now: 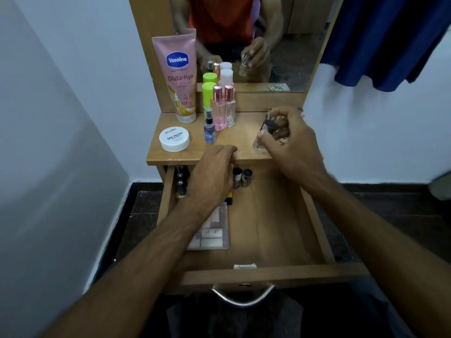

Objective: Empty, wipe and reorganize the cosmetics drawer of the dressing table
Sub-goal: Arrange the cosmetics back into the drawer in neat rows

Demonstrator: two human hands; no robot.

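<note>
The wooden drawer (273, 230) of the dressing table is pulled out toward me. My right hand (290, 145) hovers over the tabletop (244, 135), shut on a small clear pink bottle with a dark cap (262, 137). My left hand (210, 178) reaches into the drawer's back left, fingers curled over items I cannot make out. Two dark-capped nail polish bottles (241, 178) stand at the drawer's back. Dark tubes (181, 181) lie along its left side. A clear case of pale items (212, 230) sits under my left forearm.
On the tabletop stand a pink Vaseline tube (178, 79), a white nail polish remover jar (174, 140), a small blue spray bottle (209, 128), two pink-capped bottles (223, 106) and a green-capped bottle (208, 96). A mirror (280, 32) is behind. Blue cloth (390, 40) hangs at right.
</note>
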